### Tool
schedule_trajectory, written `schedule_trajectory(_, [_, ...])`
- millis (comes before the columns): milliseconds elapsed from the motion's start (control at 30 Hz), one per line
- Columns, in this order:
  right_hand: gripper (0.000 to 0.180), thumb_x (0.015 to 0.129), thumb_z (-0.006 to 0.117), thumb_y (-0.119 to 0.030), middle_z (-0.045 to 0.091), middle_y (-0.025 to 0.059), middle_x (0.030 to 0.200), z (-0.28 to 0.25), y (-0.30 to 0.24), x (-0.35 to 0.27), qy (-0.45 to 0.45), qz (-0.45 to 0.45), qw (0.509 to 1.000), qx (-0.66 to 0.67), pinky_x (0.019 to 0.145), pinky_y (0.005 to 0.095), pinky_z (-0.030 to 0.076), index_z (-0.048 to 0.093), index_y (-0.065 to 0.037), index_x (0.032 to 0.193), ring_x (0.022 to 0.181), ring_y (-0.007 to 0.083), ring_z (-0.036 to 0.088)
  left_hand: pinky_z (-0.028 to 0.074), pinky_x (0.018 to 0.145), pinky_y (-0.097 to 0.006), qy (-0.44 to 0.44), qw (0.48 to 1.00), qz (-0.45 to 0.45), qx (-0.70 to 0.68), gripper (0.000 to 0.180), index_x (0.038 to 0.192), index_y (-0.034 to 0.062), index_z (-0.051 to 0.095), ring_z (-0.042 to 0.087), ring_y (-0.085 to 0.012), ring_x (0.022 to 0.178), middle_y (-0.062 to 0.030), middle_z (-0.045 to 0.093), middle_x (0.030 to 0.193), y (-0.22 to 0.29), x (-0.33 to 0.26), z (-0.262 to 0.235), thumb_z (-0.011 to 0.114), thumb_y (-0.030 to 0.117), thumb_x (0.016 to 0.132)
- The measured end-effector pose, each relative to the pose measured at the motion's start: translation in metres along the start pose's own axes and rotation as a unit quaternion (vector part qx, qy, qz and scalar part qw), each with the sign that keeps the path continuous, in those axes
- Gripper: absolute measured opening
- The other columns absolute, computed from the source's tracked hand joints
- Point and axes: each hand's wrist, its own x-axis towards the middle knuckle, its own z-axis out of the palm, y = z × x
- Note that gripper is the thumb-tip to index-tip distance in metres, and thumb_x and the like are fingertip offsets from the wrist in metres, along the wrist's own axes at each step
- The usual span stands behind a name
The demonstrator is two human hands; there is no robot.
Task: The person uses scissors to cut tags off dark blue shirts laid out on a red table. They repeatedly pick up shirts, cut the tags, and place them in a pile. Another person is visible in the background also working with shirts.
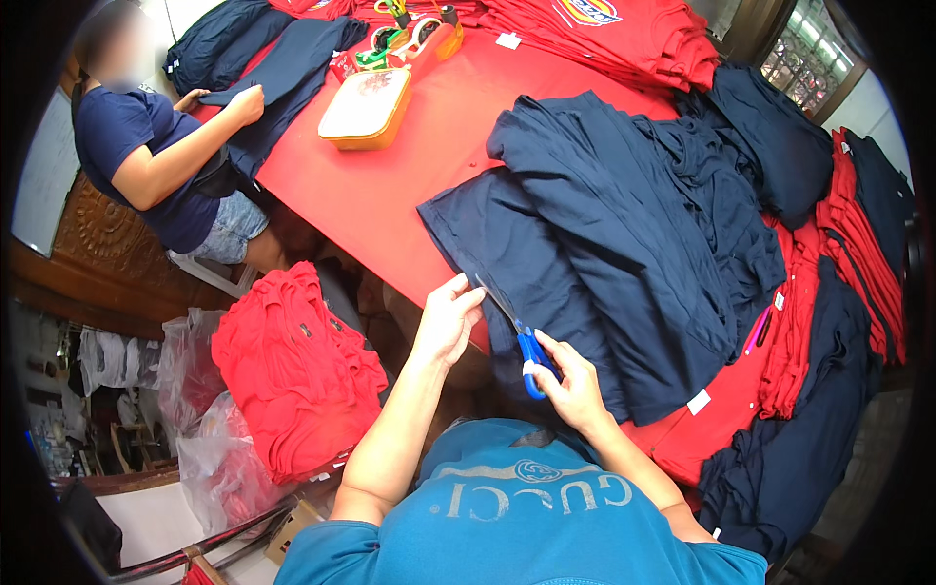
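My right hand (568, 382) grips a pair of scissors (530, 353) by its blue handles. The blades point up and left, their tips at the edge of a dark navy garment (546, 255) that lies on the red-covered table. Close to those tips, my left hand (450, 317) pinches the garment's near left edge between thumb and fingers. More navy fabric lies bunched to the right of the scissors. Whether the blades have thread or cloth between them is too small to tell.
A yellow box with a white lid (363, 105) stands on the red table cover (322, 185), near tape rolls (425, 35). Red garments (292, 370) are piled at my left beside plastic bags (224, 453). Another person (161, 156) handles navy cloth at far left. Folded garments (863, 244) line the right.
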Motion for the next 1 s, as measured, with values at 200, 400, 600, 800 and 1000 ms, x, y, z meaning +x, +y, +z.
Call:
schedule_trajectory(200, [0.052,0.087,0.069,-0.013,0.061,0.0106,0.092,0.005,-0.016,-0.002,-0.001,0.056,0.998,-0.017,0.062,0.0265,0.05,0.053,-0.001,0.135,0.066,0.0135,0.057,0.054,0.089,-0.033,-0.004,0.999,-0.011,0.037,0.032,0.125,-0.0048,0.056,0.064,-0.0177,0.1,-0.0099,0.063,0.115,0.006,0.006,-0.006,0.055,0.0,0.093])
schedule_trajectory(400, [0.05,0.088,0.068,-0.012,0.062,0.0098,0.093,0.013,-0.015,0.009,0.038,0.037,0.998,0.018,0.064,0.0261,0.05,0.054,-0.001,0.135,0.066,0.0126,0.058,0.053,0.088,-0.033,-0.019,1.0,-0.015,0.013,0.03,0.121,-0.0014,0.059,0.063,-0.0161,0.1,-0.0078,0.064,0.111,0.012,-0.003,0.012,0.06,0.0,0.091])
schedule_trajectory(600, [0.045,0.09,0.064,-0.008,0.06,0.0023,0.094,0.009,-0.022,0.006,-0.005,0.243,0.952,0.185,0.067,0.0216,0.046,0.056,0.001,0.134,0.075,0.0056,0.054,0.053,0.087,-0.032,-0.018,0.999,-0.023,0.016,0.03,0.12,0.0007,0.059,0.062,-0.0144,0.098,-0.0064,0.064,0.11,0.014,0.0,0.006,0.061,-0.001,0.09])
schedule_trajectory(800, [0.044,0.091,0.065,-0.013,0.064,0.0082,0.093,0.013,-0.019,0.018,0.011,0.066,0.997,0.026,0.066,0.0239,0.049,0.057,0.0,0.132,0.071,0.0102,0.059,0.052,0.091,-0.036,-0.069,0.996,-0.039,0.042,0.039,0.129,0.0,0.054,0.062,-0.0175,0.104,-0.0079,0.063,0.115,0.017,-0.001,-0.001,0.061,-0.001,0.09])
schedule_trajectory(1000, [0.046,0.09,0.067,-0.016,0.064,0.009,0.094,0.011,-0.024,0.029,-0.017,0.226,0.962,0.154,0.069,0.0259,0.05,0.057,-0.001,0.132,0.074,0.0116,0.061,0.048,0.096,-0.036,-0.063,0.997,-0.031,0.008,0.043,0.132,0.0022,0.051,0.059,-0.0178,0.111,-0.0076,0.062,0.118,0.017,0.009,-0.007,0.061,0.001,0.09])
